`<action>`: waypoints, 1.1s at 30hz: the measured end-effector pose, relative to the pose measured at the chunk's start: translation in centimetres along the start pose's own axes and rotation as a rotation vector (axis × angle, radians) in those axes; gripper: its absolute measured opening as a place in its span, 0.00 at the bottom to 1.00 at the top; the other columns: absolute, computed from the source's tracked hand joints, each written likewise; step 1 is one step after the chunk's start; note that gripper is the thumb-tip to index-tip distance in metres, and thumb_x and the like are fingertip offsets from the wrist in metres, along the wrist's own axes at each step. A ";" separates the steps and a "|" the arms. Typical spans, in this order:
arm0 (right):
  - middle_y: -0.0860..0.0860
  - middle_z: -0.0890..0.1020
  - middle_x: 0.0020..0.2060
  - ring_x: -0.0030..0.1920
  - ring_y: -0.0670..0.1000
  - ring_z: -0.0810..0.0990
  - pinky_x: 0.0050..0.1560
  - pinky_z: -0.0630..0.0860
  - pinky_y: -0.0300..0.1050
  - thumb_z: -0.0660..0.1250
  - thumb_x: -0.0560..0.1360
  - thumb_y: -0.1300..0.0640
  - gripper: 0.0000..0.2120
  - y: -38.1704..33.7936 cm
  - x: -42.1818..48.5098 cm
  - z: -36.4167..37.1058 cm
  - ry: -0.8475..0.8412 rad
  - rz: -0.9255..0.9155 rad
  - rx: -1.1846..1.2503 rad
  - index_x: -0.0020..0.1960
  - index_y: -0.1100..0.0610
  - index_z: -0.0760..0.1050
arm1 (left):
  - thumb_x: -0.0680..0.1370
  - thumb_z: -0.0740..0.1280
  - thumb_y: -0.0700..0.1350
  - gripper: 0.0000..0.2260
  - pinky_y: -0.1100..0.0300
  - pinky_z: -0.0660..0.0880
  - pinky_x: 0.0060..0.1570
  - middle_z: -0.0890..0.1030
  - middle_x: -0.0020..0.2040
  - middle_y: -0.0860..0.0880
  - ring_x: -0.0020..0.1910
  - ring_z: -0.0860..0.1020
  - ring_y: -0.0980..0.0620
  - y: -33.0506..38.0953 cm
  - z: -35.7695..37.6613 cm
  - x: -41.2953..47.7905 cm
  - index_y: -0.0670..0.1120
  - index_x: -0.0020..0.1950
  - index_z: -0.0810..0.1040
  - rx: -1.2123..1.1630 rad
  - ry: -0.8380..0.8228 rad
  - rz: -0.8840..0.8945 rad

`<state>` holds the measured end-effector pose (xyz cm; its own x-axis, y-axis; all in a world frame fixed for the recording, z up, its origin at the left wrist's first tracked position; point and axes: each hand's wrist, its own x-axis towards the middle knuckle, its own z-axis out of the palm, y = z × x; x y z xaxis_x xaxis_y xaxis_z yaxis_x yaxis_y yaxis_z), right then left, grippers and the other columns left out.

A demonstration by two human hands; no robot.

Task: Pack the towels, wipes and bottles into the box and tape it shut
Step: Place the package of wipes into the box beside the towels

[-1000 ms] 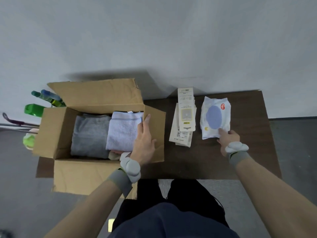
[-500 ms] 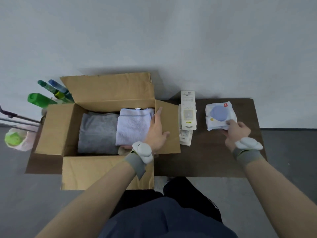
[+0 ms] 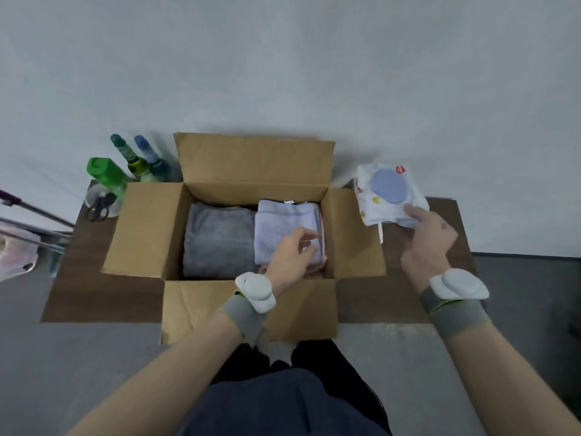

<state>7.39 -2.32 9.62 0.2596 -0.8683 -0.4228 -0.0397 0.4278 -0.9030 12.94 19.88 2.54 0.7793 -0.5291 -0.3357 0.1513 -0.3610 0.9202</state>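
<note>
An open cardboard box [image 3: 355,234] sits on the dark table, all flaps spread out. Inside lie a folded grey towel [image 3: 220,240] on the left and a folded pale lilac towel [image 3: 279,225] on the right, over something pink. My left hand [image 3: 292,256] rests on the lilac towel, fingers curled, gripping nothing. My right hand [image 3: 424,237] holds a white wipes pack [image 3: 388,195] with a blue oval lid, lifted just right of the box. Three bottles stand behind the box's left flap: a green one [image 3: 107,174], a green-capped one [image 3: 125,152] and a blue-capped one [image 3: 149,154].
Scissors [image 3: 99,206] lie in a clear cup by the green bottle. A sliver of white packets [image 3: 381,232] shows under the wipes pack beside the right flap. A rack with pale cloth [image 3: 15,250] stands off the table's left end. The wall rises directly behind.
My right hand has lifted the wipes pack off the table toward the box. My left hand left the box's right wall and now lies on the lilac towel. The camera shifted left.
</note>
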 end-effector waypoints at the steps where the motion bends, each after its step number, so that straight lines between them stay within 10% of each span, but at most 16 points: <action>1: 0.52 0.78 0.27 0.34 0.55 0.80 0.43 0.83 0.50 0.76 0.68 0.70 0.17 0.7 -1.7 1.0 -0.034 -0.004 0.003 0.31 0.58 0.70 | 0.84 0.64 0.42 0.12 0.64 0.73 0.60 0.79 0.62 0.51 0.62 0.76 0.54 -0.8 -1.4 -0.4 0.45 0.67 0.77 0.007 -0.005 0.000; 9: 0.55 0.80 0.32 0.40 0.57 0.83 0.51 0.84 0.56 0.75 0.70 0.71 0.16 4.6 -10.4 4.5 0.019 0.048 -0.007 0.29 0.60 0.74 | 0.86 0.58 0.52 0.19 0.47 0.75 0.68 0.79 0.65 0.48 0.64 0.79 0.50 -2.7 -6.6 -2.6 0.47 0.75 0.72 -0.239 -0.040 -0.120; 21: 0.58 0.73 0.41 0.44 0.57 0.73 0.48 0.71 0.53 0.75 0.70 0.69 0.10 7.4 -13.0 2.3 -0.164 0.003 -0.253 0.42 0.62 0.74 | 0.83 0.63 0.59 0.19 0.52 0.81 0.60 0.85 0.59 0.51 0.58 0.83 0.49 -2.0 -6.6 -2.1 0.46 0.63 0.80 -0.416 -0.152 -0.161; 26: 0.61 0.81 0.37 0.42 0.61 0.84 0.47 0.83 0.56 0.77 0.71 0.63 0.12 8.6 -11.7 3.4 -0.249 0.004 -0.492 0.37 0.59 0.74 | 0.78 0.74 0.51 0.04 0.68 0.79 0.45 0.87 0.48 0.61 0.47 0.85 0.63 -3.2 -6.8 -1.6 0.55 0.51 0.83 -0.337 -0.104 -0.139; 33: 0.48 0.79 0.51 0.49 0.45 0.79 0.46 0.78 0.39 0.76 0.70 0.63 0.20 7.9 -9.5 4.1 -0.407 -0.322 -0.946 0.54 0.50 0.71 | 0.78 0.74 0.43 0.19 0.49 0.78 0.64 0.82 0.62 0.47 0.60 0.81 0.48 -3.7 -5.2 0.4 0.45 0.67 0.76 -0.129 -0.026 -0.256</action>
<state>8.59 10.31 6.78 0.6855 -0.6817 -0.2556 -0.5968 -0.3250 -0.7337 15.88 25.00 0.09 0.6902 -0.4530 -0.5643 0.4191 -0.3854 0.8221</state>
